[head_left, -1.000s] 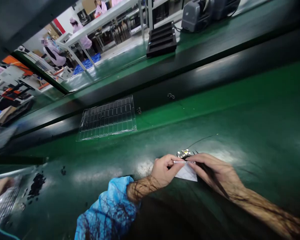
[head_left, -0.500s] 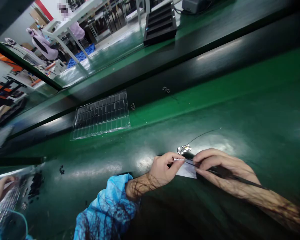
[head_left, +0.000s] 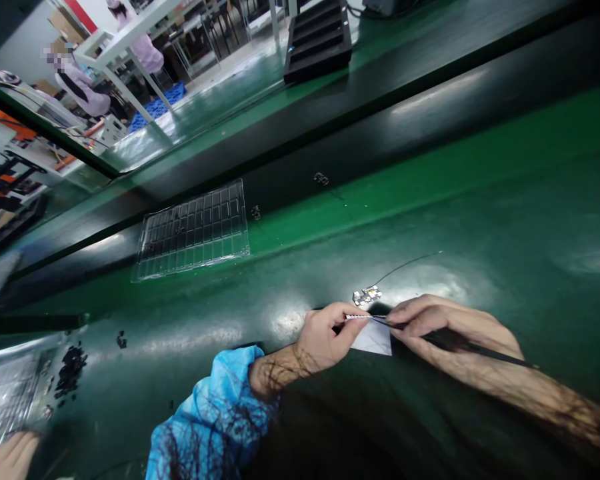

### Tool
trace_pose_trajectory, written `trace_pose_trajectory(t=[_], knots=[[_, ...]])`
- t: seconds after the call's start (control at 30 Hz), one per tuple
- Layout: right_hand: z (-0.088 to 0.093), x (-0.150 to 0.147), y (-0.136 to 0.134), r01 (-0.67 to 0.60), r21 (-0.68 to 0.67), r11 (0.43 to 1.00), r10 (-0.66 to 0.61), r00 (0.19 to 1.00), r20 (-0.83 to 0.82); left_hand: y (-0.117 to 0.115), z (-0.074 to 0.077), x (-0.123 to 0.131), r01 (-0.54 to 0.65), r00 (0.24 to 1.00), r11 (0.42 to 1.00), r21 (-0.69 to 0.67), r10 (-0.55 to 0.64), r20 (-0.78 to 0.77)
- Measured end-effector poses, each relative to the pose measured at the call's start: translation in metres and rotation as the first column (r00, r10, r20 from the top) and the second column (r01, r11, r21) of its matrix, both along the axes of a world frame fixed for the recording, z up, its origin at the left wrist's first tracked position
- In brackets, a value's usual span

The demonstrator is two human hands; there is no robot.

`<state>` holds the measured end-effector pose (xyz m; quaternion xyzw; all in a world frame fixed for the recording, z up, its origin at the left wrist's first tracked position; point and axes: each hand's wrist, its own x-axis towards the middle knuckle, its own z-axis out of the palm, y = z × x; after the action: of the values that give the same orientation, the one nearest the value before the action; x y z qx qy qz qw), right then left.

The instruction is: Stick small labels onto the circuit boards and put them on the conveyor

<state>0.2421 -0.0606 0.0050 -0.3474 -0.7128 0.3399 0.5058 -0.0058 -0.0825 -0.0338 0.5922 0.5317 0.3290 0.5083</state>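
Note:
My left hand (head_left: 325, 337), in a blue sleeve, pinches the left edge of a small white sheet (head_left: 375, 339) lying on the green bench. My right hand (head_left: 437, 327) grips thin black tweezers (head_left: 460, 343) in a pinch, with their tips resting on the top edge of the sheet. Just beyond my fingers lies a small circuit board (head_left: 367, 295) with a thin black wire (head_left: 410, 263) running off to the right.
A clear plastic compartment tray (head_left: 193, 230) lies at the far left on the dark belt. Small black parts (head_left: 70, 370) are scattered at the left beside another tray (head_left: 7, 400). Another person's hand (head_left: 10, 457) shows at the bottom left. Black stacked trays (head_left: 320, 40) stand at the back.
My hands have hardly moved on the sheet; the right fingers have closed in slightly. The other person's hand at the left has dropped from the tray to the bottom corner.

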Motion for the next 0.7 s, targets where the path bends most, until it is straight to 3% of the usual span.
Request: trace_pose_trajectory(t=[0.37, 0.7], knots=[[-0.001, -0.002, 0.000, 0.003, 0.020, 1.000, -0.003, 1.000, -0.020, 0.000, 0.002, 0.001, -0.007, 1.000, 1.000, 0.012, 0.006, 0.008], [-0.026, 0.006, -0.008, 0.012, -0.019, 1.000, -0.012, 1.000, -0.019, 0.000, 0.004, 0.001, -0.009, 1.000, 1.000, 0.005, 0.009, 0.019]])
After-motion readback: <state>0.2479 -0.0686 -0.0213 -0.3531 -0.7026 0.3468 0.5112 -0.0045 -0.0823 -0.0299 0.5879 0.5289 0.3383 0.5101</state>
